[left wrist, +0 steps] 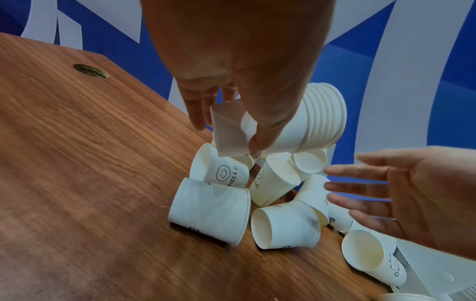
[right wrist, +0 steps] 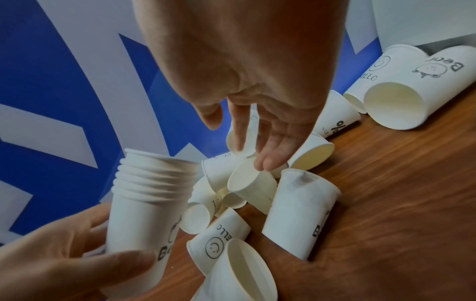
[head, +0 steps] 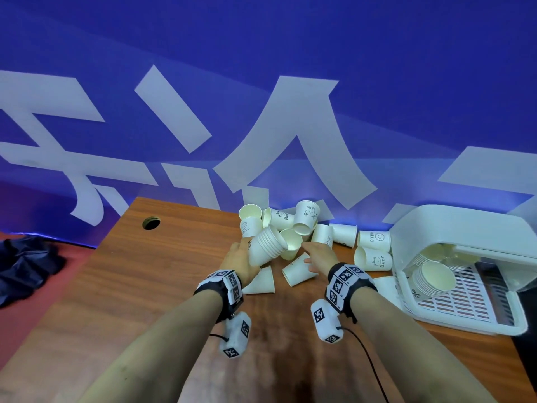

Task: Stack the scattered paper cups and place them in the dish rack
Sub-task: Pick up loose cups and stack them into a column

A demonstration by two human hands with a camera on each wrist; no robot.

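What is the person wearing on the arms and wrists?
Both forearms are bare, no sleeves. Each wrist has a black band carrying white blocks with black square markers. A white marker-covered module hangs under each wrist, trailing a thin black cable.

Staged recording booth: wooden desk [head: 162, 274] against a blue printed banner [head: 261, 68].

My head camera looked forward and down across the wooden table [head: 162, 274], each wrist camera sat close behind its own hand, facing the fingers, all three shared the scattered paper cups [head: 302, 228] and blue backdrop [head: 261, 53].
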